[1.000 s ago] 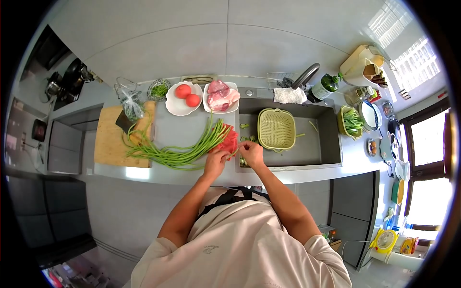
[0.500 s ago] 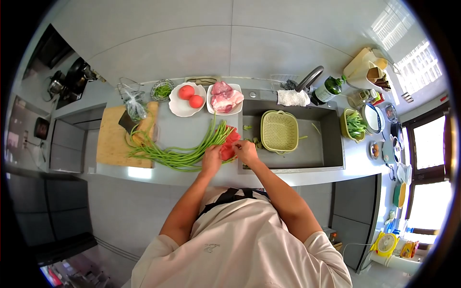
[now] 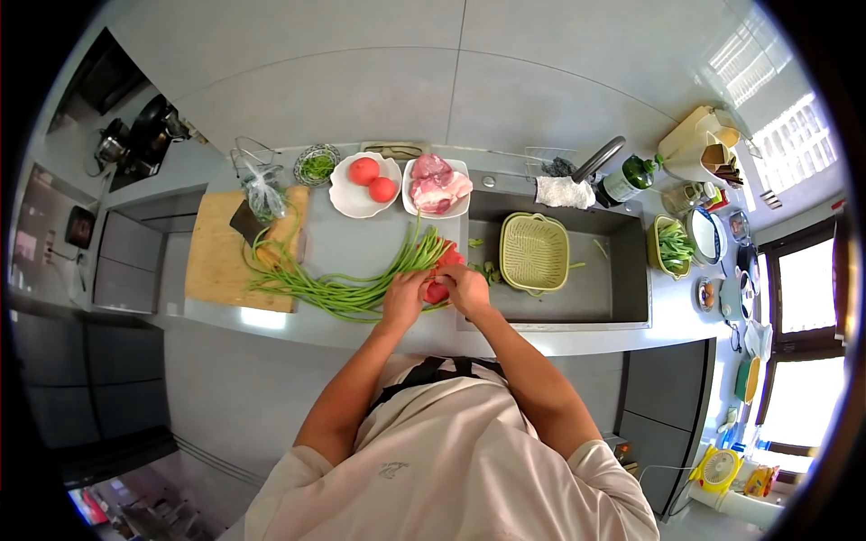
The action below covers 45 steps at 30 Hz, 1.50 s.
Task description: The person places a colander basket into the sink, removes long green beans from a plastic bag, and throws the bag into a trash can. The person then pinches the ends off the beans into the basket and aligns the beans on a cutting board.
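Drawn closer to the left hand [image 3: 403, 299], the right hand [image 3: 467, 290] has shifted leftward, off the sink [image 3: 622, 293] toward its near-left edge, since the earlier frame. Both hands have fingers bunched narrow, tips nearly meeting over a crumpled red bag-like thing [image 3: 450, 256]; whether they pinch a bean, I cannot tell. Long green beans [image 3: 352, 294] sweep from just beside the left hand out leftward across the surface [image 3: 347, 243] onto a cutting board [image 3: 212, 279]. Each bean should be light and limp along its length, yet liable to snap under a sharp bend, and perhaps slick if wet. Single beans would suit a light fingertip pinch near one end; the bunch, a loose grasp around its gathered end beside the left hand.
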Each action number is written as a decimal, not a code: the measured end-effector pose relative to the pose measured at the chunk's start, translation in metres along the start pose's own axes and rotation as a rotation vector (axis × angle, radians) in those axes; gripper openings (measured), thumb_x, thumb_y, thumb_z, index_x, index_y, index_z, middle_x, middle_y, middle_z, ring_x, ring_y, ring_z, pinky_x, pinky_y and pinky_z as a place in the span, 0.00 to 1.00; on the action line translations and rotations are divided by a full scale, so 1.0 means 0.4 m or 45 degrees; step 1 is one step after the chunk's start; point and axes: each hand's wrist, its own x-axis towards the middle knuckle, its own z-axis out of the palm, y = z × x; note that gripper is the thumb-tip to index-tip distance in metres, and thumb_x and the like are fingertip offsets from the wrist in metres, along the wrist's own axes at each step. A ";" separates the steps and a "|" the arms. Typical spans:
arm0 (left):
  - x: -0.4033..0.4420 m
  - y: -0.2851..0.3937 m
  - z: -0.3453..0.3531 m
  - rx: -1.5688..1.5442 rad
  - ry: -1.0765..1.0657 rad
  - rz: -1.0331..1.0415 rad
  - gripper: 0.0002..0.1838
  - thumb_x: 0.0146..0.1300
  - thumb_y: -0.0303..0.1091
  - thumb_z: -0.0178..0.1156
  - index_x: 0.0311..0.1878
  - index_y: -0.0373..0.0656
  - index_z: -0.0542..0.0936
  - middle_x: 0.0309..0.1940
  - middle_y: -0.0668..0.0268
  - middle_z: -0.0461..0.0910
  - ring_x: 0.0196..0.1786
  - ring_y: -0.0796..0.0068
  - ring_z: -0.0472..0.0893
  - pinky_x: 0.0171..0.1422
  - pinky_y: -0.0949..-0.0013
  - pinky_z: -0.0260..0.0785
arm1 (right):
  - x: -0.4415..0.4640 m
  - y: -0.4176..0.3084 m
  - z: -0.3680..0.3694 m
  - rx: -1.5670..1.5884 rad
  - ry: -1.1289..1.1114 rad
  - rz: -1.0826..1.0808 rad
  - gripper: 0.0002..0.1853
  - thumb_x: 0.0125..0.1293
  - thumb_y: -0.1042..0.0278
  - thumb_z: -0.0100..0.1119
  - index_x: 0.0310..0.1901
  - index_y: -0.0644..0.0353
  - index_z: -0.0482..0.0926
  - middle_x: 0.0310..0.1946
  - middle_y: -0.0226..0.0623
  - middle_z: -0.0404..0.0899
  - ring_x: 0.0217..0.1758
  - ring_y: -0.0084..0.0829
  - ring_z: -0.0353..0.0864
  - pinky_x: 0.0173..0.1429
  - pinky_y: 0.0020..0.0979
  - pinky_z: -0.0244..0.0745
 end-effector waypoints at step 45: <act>-0.053 0.049 0.111 0.087 -0.119 0.026 0.10 0.60 0.29 0.71 0.45 0.49 0.90 0.38 0.63 0.83 0.48 0.56 0.82 0.53 0.51 0.73 | -0.036 0.154 -0.044 0.104 0.094 -0.023 0.10 0.67 0.75 0.65 0.49 0.60 0.86 0.38 0.48 0.88 0.41 0.48 0.89 0.47 0.40 0.82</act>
